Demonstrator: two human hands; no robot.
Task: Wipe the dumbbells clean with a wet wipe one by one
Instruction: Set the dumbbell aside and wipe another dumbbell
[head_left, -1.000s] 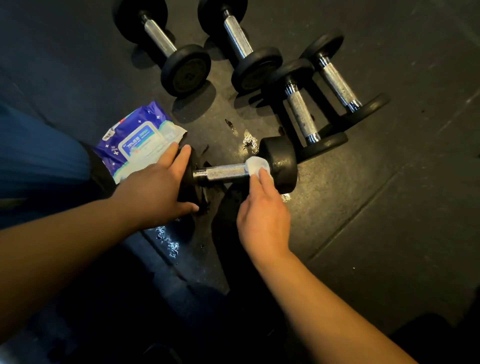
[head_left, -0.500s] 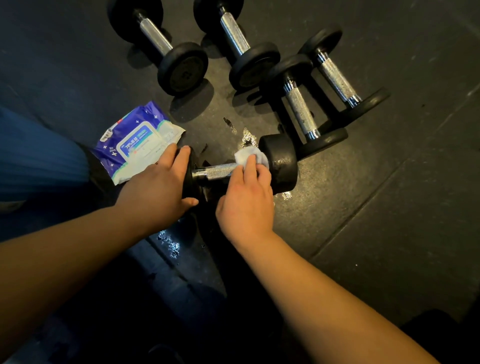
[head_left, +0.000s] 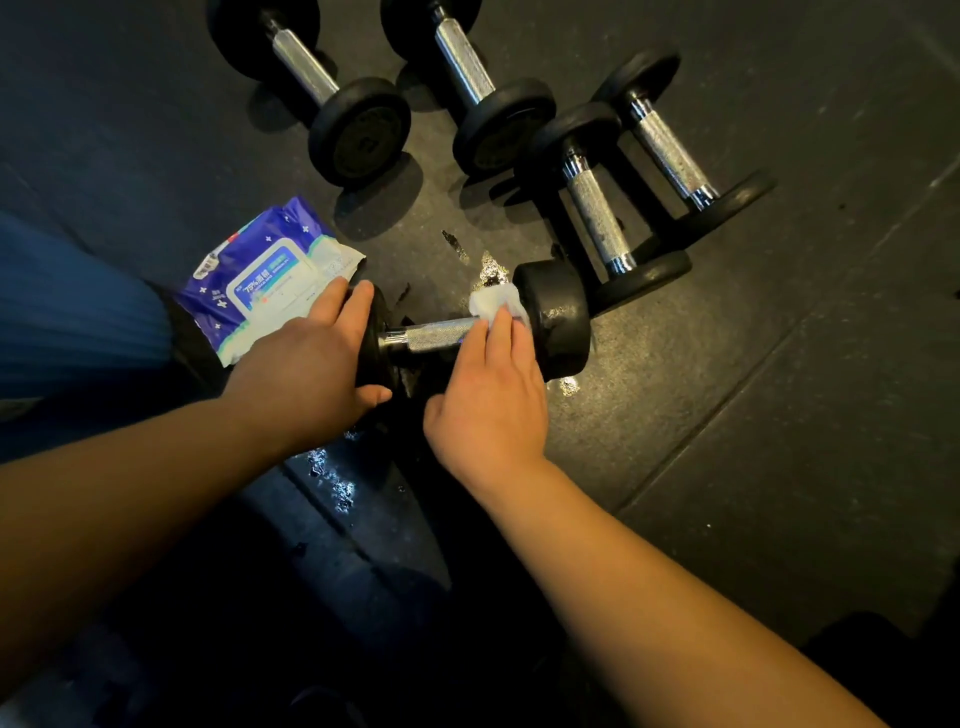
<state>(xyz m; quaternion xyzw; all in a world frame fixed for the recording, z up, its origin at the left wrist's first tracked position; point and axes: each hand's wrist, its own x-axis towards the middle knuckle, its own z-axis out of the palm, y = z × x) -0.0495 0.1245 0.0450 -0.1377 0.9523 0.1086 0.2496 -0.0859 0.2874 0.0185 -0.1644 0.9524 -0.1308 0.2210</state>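
A dumbbell (head_left: 553, 317) lies on the dark rubber floor (head_left: 779, 415) in the middle of the view, its metal handle (head_left: 436, 335) running left to right. The left hand (head_left: 311, 374) grips the left weight plate, fingers laid over its top edge and thumb curled round the near side. The right hand (head_left: 488, 405) presses a white wet wipe (head_left: 493, 304) onto the right end of the handle, right against the inner face of the right plate; its fingers lie over the wipe and handle, but whether they wrap underneath cannot be told.

Just left of the left hand, touching its fingertips in the picture, lies a blue and white pack of wipes (head_left: 260, 275). Farther off stand four more dumbbells: one far left (head_left: 306, 67), one beside it (head_left: 467, 67), then two smaller ones to the right, the nearer (head_left: 597, 213) close behind the right plate of the held dumbbell and the last (head_left: 670, 150) beyond it. Wet patches (head_left: 332, 478) shine on the floor, near the hands and just behind the wipe. A blue trouser leg (head_left: 67, 312) fills the left edge.
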